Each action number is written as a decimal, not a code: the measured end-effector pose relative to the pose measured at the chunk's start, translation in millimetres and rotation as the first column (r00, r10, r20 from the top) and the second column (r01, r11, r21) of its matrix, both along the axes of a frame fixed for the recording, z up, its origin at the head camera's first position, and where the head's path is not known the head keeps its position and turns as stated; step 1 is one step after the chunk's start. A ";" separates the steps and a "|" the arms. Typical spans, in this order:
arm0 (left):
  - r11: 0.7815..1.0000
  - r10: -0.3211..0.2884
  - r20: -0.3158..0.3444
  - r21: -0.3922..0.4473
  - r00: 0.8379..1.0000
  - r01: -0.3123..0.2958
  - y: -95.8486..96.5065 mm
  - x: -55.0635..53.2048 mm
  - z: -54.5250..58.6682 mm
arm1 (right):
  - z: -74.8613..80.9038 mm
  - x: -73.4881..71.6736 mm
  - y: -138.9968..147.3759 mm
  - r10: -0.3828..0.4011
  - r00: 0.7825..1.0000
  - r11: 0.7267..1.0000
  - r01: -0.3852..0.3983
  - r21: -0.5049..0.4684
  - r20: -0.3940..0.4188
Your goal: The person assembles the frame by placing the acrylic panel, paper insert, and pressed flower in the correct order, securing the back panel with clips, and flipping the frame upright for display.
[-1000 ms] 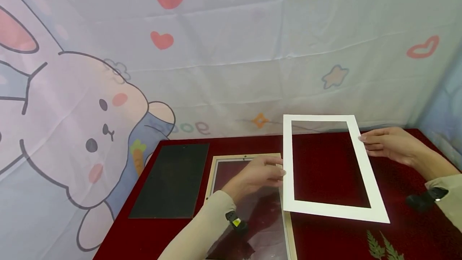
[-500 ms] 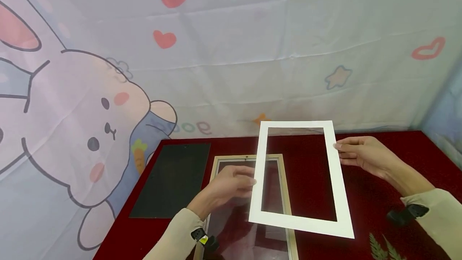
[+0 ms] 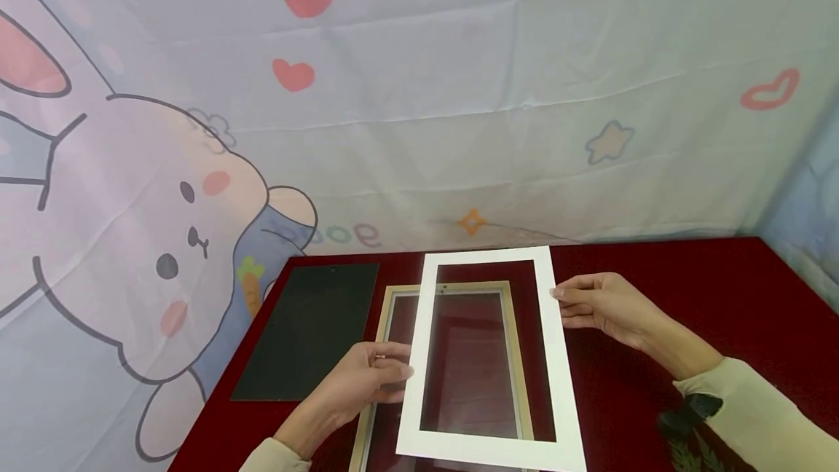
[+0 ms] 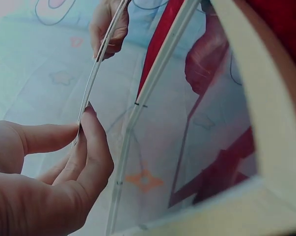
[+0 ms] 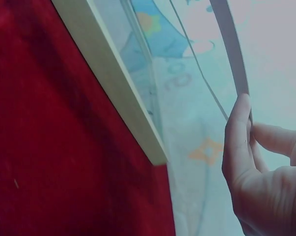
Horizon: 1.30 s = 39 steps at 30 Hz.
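A white picture mat (image 3: 490, 447) with a rectangular opening is held up, tilted, above the table. My left hand (image 3: 363, 382) pinches its left border between thumb and fingers, low on that side. Higher up on the right border, my right hand (image 3: 606, 309) pinches it the same way. Below the mat lies a light wooden picture frame (image 3: 523, 393), with a glossy clear pane inside that reflects the hands. In the left wrist view the mat (image 4: 90, 86) shows edge-on, apart from the frame (image 4: 265, 93). The right wrist view also shows a gap between mat (image 5: 231, 46) and frame (image 5: 113, 71).
A dark backing board (image 3: 308, 333) lies flat left of the frame. Fern leaves (image 3: 684, 455) lie at the lower right, partly behind my right sleeve (image 3: 754, 414). Red cloth (image 3: 662, 261) covers the table, and a printed curtain (image 3: 426, 93) hangs behind it.
Both hands have carried the mat leftward and down, from beside the picture frame to over it. Their pinch on its borders has stayed the same.
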<state>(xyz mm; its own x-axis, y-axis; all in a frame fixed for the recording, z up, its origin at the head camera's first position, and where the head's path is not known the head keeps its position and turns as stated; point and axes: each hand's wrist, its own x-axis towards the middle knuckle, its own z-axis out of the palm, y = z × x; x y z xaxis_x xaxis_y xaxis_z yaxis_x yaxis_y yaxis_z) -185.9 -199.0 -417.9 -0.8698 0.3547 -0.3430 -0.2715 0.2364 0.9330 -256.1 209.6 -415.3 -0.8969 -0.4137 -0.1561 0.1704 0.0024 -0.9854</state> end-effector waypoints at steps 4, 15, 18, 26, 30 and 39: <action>0.999 0.025 0.010 -0.029 1.000 -0.024 -13.4 6.5 -3.4 | -9.4 -0.2 -17.0 0.022 1.000 1.000 -0.022 -0.005 0.016; 0.987 0.086 -0.004 -0.135 0.996 -0.086 -47.4 24.2 -18.4 | -32.6 10.3 -57.2 0.055 0.997 0.998 -0.055 0.003 0.055; 0.988 0.090 0.004 -0.130 0.996 -0.088 -54.2 28.2 -17.2 | -36.0 13.5 -64.8 0.061 0.997 0.998 -0.062 0.007 0.054; 0.992 0.098 0.065 -0.086 0.993 -0.092 -61.9 32.8 -18.5 | -41.9 14.0 -73.2 0.050 0.997 0.998 -0.053 0.040 0.060; 0.993 0.105 0.075 -0.068 0.992 -0.100 -62.7 33.4 -21.1 | -41.9 12.7 -73.7 0.046 0.997 0.998 -0.049 0.047 0.066; 0.992 0.118 0.092 -0.057 0.989 -0.113 -64.3 32.9 -24.2 | -45.5 9.9 -75.2 0.039 0.997 0.995 -0.044 0.091 0.064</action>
